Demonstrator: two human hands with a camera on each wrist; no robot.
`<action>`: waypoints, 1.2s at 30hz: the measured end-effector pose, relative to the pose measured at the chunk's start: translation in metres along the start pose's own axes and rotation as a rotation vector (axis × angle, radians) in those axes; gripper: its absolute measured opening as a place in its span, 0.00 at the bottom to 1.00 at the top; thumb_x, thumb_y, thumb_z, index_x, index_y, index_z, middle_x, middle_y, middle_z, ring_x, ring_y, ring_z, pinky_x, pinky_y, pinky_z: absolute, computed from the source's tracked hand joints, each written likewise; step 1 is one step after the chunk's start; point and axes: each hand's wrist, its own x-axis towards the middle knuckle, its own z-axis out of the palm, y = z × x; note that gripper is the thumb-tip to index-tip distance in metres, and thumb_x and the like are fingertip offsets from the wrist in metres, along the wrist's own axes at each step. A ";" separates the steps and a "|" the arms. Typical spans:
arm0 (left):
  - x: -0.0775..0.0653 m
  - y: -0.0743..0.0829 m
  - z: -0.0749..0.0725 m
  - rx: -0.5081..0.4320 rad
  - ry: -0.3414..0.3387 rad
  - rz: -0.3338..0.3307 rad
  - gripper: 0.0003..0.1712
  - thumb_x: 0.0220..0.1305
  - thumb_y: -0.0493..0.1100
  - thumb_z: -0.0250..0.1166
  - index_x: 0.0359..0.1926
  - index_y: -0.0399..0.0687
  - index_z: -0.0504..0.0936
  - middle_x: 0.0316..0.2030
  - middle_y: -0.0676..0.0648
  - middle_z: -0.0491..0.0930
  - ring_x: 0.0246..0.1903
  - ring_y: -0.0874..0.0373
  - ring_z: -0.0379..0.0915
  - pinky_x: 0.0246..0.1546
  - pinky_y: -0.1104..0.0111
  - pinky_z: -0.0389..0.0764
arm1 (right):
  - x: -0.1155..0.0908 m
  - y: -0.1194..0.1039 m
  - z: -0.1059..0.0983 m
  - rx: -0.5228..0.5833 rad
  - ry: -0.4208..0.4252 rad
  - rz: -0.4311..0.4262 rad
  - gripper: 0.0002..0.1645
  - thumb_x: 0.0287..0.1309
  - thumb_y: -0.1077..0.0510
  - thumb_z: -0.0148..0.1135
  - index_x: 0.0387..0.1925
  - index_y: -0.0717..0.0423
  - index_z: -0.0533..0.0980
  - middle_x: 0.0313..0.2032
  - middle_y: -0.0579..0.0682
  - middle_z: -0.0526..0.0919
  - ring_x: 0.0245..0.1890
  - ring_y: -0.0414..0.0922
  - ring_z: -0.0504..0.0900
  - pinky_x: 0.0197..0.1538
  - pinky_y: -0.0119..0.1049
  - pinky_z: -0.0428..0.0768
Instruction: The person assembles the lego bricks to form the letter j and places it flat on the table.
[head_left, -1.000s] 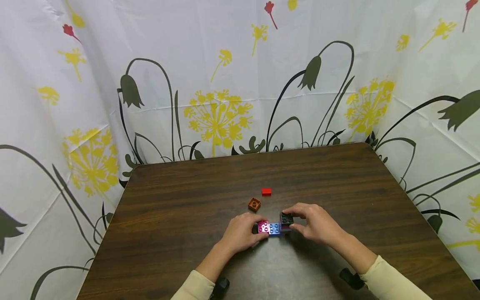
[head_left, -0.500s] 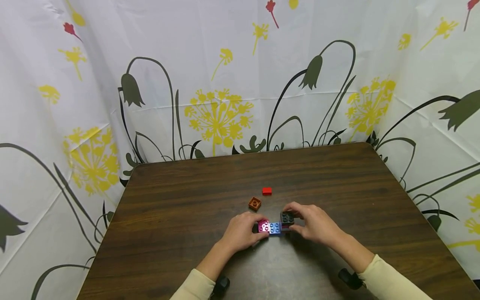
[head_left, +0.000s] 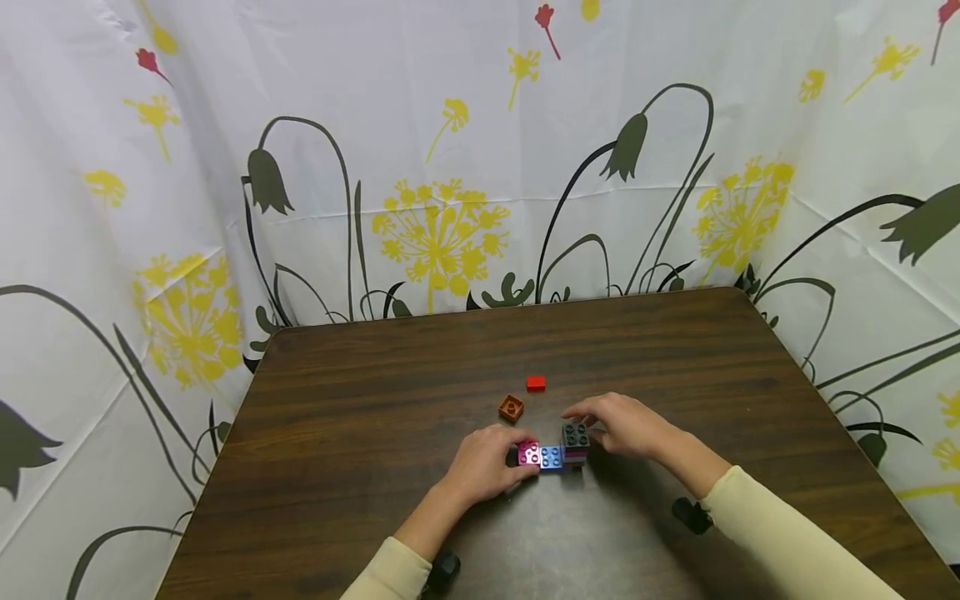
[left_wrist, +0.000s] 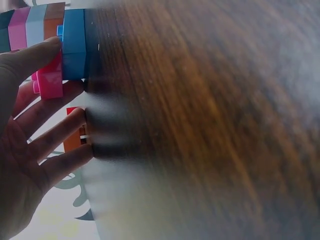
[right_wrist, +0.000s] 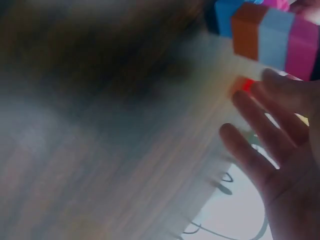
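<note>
On the table (head_left: 360, 408), left fingers (head_left: 513, 434) pinching pink block (head_left: 528, 453), right fingers (right_wrist: 259, 120) parted beside stacked blocks (head_left: 576, 443), brown block (head_left: 512, 408) (hollow side up)

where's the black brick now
In the head view, right of centre, the black brick tops the stack on the right end of the blue brick, beside the right hand.

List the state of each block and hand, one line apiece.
Pink block: studs up, gripped
Blue block: studs up, beneath pink block
Tower: upright, stacked on blue block
Brown block: upside down, loose
Red block: loose, apart from others
Left hand: pinching pink block
Right hand: fingers apart, beside tower
</note>
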 end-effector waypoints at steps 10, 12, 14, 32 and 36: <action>0.000 -0.001 0.001 0.010 0.012 0.013 0.20 0.56 0.61 0.71 0.48 0.60 0.85 0.35 0.61 0.80 0.36 0.65 0.75 0.34 0.65 0.75 | 0.047 0.022 0.017 -0.058 0.050 -0.093 0.15 0.61 0.58 0.67 0.50 0.53 0.83 0.45 0.45 0.85 0.43 0.42 0.83 0.46 0.43 0.80; 0.001 -0.001 0.001 0.006 0.008 0.013 0.20 0.56 0.60 0.71 0.48 0.60 0.85 0.34 0.62 0.80 0.35 0.65 0.74 0.33 0.66 0.74 | 0.053 0.025 0.022 -0.075 0.061 -0.114 0.17 0.61 0.57 0.67 0.53 0.52 0.82 0.47 0.45 0.84 0.44 0.42 0.83 0.47 0.43 0.79; 0.000 -0.001 0.001 0.009 0.005 0.014 0.21 0.56 0.60 0.71 0.48 0.60 0.85 0.34 0.62 0.79 0.34 0.66 0.73 0.33 0.67 0.73 | 0.059 0.026 0.027 -0.113 0.066 -0.146 0.20 0.62 0.57 0.66 0.56 0.49 0.80 0.49 0.46 0.84 0.43 0.42 0.82 0.47 0.43 0.80; 0.000 -0.003 0.003 0.014 0.024 0.026 0.20 0.56 0.60 0.72 0.48 0.62 0.85 0.34 0.62 0.80 0.34 0.66 0.72 0.32 0.66 0.73 | 0.090 0.015 0.027 -0.403 -0.027 -0.258 0.17 0.61 0.50 0.67 0.52 0.42 0.82 0.56 0.44 0.79 0.42 0.41 0.83 0.44 0.38 0.80; 0.001 -0.004 0.003 0.018 0.034 0.033 0.21 0.55 0.60 0.72 0.48 0.61 0.85 0.34 0.61 0.80 0.33 0.65 0.72 0.30 0.66 0.73 | 0.087 0.015 0.023 -0.358 -0.014 -0.224 0.12 0.56 0.50 0.72 0.42 0.46 0.84 0.54 0.44 0.80 0.45 0.43 0.83 0.46 0.40 0.80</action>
